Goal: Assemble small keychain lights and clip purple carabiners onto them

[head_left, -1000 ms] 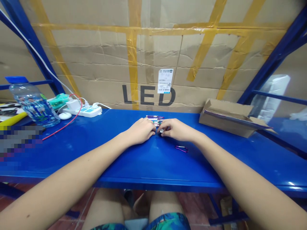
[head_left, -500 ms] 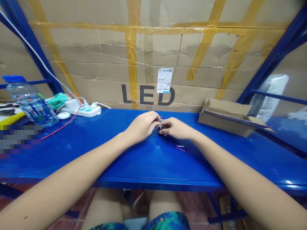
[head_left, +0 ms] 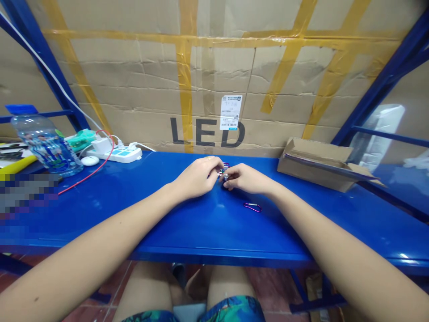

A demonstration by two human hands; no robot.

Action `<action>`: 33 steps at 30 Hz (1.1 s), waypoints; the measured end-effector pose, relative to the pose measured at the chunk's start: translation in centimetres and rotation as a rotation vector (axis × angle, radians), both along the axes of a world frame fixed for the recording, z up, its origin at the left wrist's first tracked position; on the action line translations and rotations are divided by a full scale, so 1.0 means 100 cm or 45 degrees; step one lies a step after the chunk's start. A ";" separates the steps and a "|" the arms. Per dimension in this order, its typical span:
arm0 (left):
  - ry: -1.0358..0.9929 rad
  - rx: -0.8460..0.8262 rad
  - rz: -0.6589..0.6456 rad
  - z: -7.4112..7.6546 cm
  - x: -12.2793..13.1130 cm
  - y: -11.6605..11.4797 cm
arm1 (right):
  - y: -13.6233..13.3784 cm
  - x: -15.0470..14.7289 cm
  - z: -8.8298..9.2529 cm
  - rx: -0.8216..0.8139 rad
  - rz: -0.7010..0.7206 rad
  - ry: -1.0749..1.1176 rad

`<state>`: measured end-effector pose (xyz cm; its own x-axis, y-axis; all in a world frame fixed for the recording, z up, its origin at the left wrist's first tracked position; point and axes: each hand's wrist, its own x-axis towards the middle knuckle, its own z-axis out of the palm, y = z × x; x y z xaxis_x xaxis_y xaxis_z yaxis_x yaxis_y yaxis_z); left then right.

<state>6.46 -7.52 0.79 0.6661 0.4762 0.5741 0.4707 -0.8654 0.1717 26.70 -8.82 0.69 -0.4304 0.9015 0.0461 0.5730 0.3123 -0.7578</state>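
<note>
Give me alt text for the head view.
A person's left hand and right hand are close together beside small, shiny items on a blue table; the right holds a silvery piece. A purple carabiner lies nearer the camera.

A broad wall of creased brown cardboard (head_left: 134, 85) fills the upper half of the frame, crossed by strips of glossy yellow-brown tape (head_left: 185, 80) and printed with large black letters (head_left: 200, 133) reading LED near the centre. Blue-painted posts (head_left: 378, 85) slant at upper left and upper right. A glossy blue tabletop (head_left: 214, 232) spans the middle, catching pale light; reddish tiled floor (head_left: 275, 290) shows along the bottom.
</note>
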 end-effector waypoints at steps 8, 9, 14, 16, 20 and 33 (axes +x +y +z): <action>0.474 0.067 0.216 -0.015 0.001 0.011 | 0.000 0.001 0.002 0.079 -0.016 -0.123; 0.496 0.083 0.226 -0.016 0.002 0.011 | 0.000 0.001 0.002 0.085 -0.016 -0.130; 0.584 0.141 0.278 -0.019 0.005 0.009 | -0.001 0.001 0.002 0.093 -0.001 -0.125; 0.582 0.133 0.267 -0.019 0.005 0.009 | -0.001 0.001 0.002 0.098 -0.002 -0.139; 0.497 0.029 0.190 -0.019 0.001 0.013 | -0.001 0.001 0.003 0.105 0.011 -0.149; 0.371 -0.334 0.100 -0.011 -0.003 0.015 | -0.003 0.001 0.005 0.101 0.037 -0.166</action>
<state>6.14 -6.07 -0.27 0.7386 0.6377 0.2188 0.5955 -0.7692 0.2320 26.80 -9.13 1.18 -0.4633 0.8843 0.0588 0.6548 0.3863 -0.6497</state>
